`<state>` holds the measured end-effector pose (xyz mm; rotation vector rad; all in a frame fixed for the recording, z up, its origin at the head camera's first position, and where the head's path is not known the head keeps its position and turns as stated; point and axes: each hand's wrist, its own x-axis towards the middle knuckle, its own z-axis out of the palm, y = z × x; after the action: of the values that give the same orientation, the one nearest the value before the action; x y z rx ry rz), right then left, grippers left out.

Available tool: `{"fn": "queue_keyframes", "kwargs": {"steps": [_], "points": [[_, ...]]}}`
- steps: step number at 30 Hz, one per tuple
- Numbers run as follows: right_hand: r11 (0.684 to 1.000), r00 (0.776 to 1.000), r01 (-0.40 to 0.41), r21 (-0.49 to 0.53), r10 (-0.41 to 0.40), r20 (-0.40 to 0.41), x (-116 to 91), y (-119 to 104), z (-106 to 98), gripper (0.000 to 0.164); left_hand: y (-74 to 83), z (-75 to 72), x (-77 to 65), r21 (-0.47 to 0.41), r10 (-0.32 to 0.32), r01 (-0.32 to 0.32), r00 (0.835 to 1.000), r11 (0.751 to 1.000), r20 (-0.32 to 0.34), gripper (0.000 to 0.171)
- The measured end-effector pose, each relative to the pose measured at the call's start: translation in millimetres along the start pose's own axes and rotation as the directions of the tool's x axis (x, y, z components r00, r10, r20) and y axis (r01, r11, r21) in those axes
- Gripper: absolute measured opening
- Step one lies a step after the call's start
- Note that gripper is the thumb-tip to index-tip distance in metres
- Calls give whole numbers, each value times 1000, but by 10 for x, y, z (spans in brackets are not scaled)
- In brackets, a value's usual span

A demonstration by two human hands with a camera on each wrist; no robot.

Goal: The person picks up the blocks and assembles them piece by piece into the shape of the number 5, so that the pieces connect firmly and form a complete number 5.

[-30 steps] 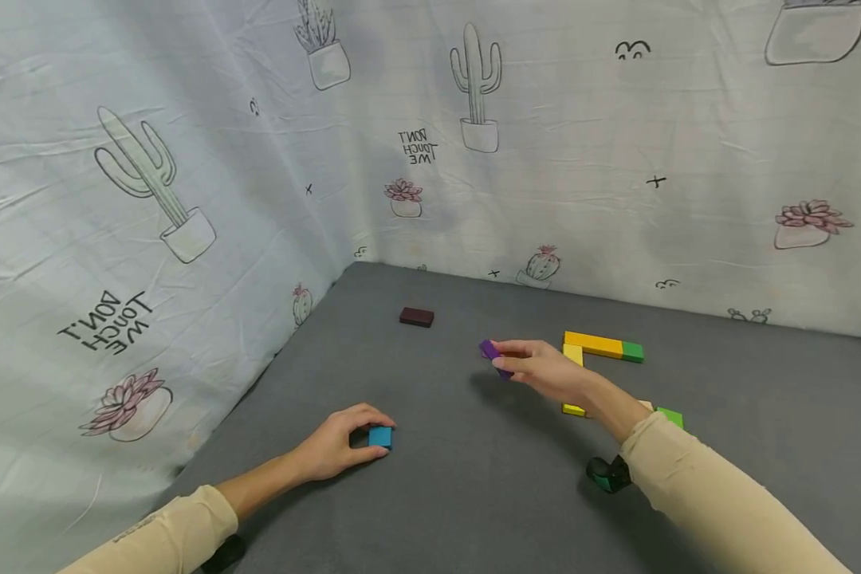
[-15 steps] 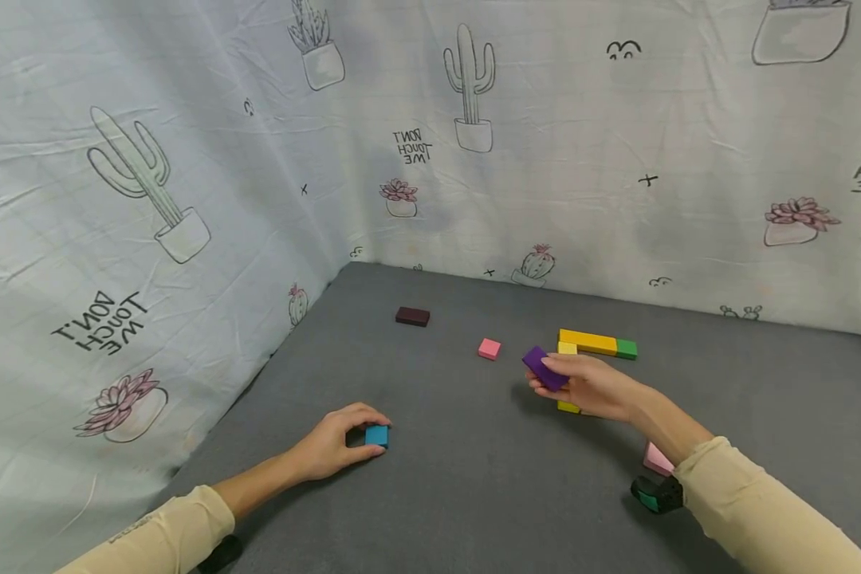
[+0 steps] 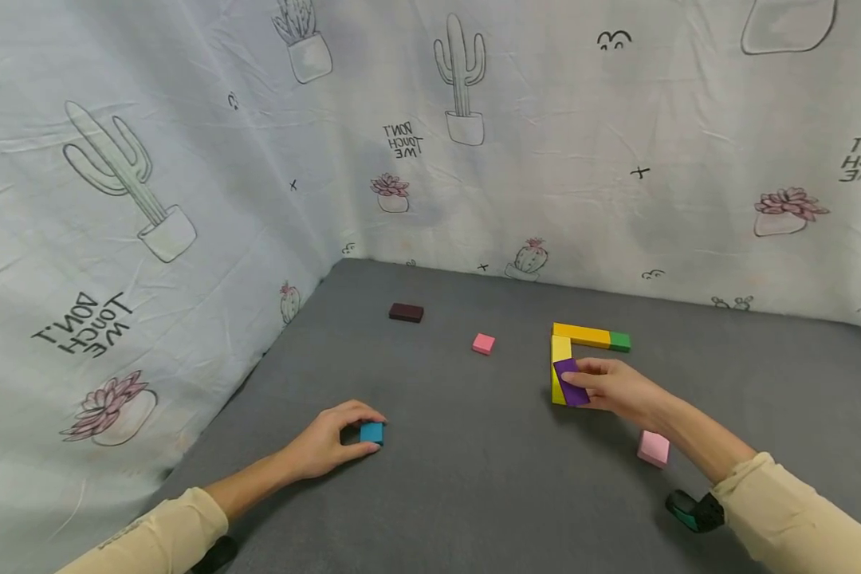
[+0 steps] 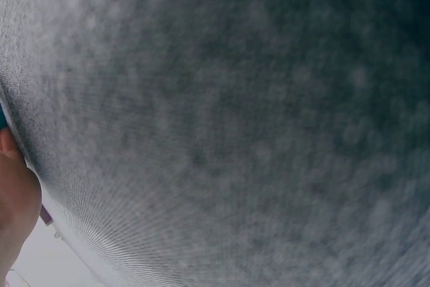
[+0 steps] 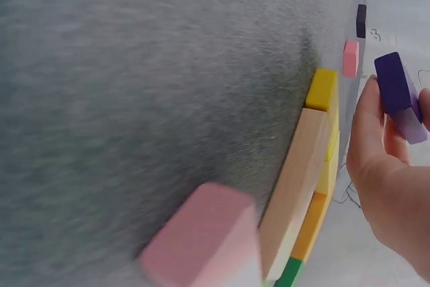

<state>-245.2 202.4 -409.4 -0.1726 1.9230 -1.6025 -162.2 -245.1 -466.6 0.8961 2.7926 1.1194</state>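
My left hand [image 3: 328, 440] rests on the grey table, a small blue block [image 3: 371, 433] between its thumb and fingers. In the left wrist view only part of this hand [image 4: 15, 193] shows at the left edge. My right hand [image 3: 623, 389] pinches a purple block [image 3: 571, 384], tilted, above the row of yellow blocks [image 3: 561, 348]. The right wrist view has the purple block [image 5: 395, 82] held between thumb and fingers, raised over the table. Beside the yellow blocks lies a pale wooden block [image 5: 295, 179], which the right hand hides in the head view.
An orange block [image 3: 587, 336] and a green block [image 3: 619, 342] extend the row at the back. A pink block [image 3: 483, 344] and a dark brown block [image 3: 406, 312] lie farther left. A light pink block [image 3: 654, 449] sits under the right forearm. Printed cloth [image 3: 567, 175] hangs behind.
My right hand has carried the purple block rightward, from near the small pink block to over the yellow row, turning it. My left hand keeps its place at the blue block.
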Motion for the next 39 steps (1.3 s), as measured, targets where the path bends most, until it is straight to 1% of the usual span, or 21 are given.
{"fn": "queue_keyframes", "kwargs": {"steps": [2,6,9,15,17,19,22,24,29,33,36,39], "points": [[1000,1000,-4,-3,4,-27,-51,22,-18,60,1,-4,5,0,7,-7,1000,1000,-3,34],[1000,999,7,30,-6,-47,-185,60,-73,53,-3,-11,16,-7,19,-19,1000,1000,-4,33],[996,998,2,85,3,-61,-287,97,-116,48,-4,-21,23,-14,18,-18,1000,1000,1,33],[981,993,-52,188,71,-94,-479,211,-144,30,10,-43,39,-7,1,-1,1000,1000,17,34],[973,992,-63,222,85,-94,-540,249,-131,24,11,-45,39,-2,-3,3,1000,1000,21,35],[964,993,-65,259,89,-84,-596,288,-107,21,14,-45,37,-3,-2,2,1000,1000,22,35],[949,994,-65,309,87,-60,-674,350,-48,18,10,-40,31,5,-4,4,1000,1000,13,36],[944,995,-63,323,83,-48,-720,391,-4,16,7,-37,28,10,-7,7,1000,1000,5,36],[928,993,-72,365,101,-61,-819,486,81,16,-4,-25,16,10,-28,28,1000,1000,5,36],[923,990,-77,377,115,-79,-879,562,123,18,-11,-10,4,2,-29,29,999,1000,18,37],[923,989,-91,374,128,-76,-909,611,134,15,-10,-3,-2,-7,-26,26,1000,1000,16,37],[927,985,-109,358,150,-89,-940,652,129,17,-7,-1,-1,-15,-22,22,1000,1000,13,37]]}}
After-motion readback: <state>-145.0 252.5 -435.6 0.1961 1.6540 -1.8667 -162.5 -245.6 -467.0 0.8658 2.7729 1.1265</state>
